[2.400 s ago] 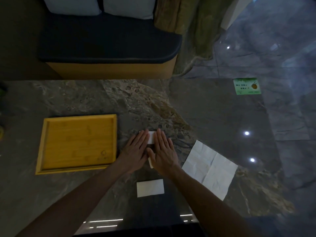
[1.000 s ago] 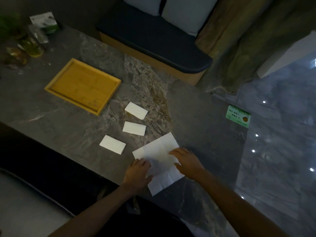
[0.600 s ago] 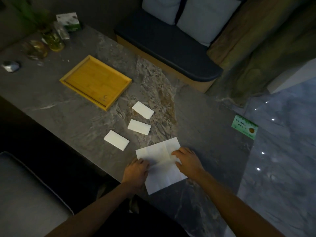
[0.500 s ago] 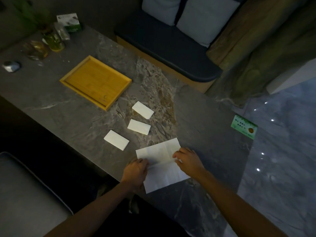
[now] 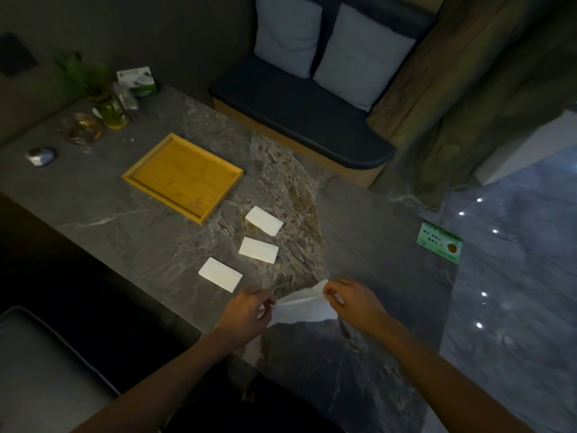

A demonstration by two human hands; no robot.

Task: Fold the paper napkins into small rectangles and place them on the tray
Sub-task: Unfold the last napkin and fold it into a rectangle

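A white paper napkin is lifted at the near edge of the dark marble table. My left hand pinches its left corner and my right hand pinches its right corner, so the sheet bends between them. Three napkins folded into small rectangles lie on the table beyond my hands: one nearest, one in the middle, one farthest. The yellow wooden tray sits further back on the left with nothing in it.
At the table's far left stand a glass vase with a green plant, a glass dish, a small box and a silvery object. A green card lies at the right edge. A cushioned bench stands behind.
The open napkin lay flat under both hands a moment ago; now both hands have raised its far edge and are bringing it toward me. The view has shifted slightly.
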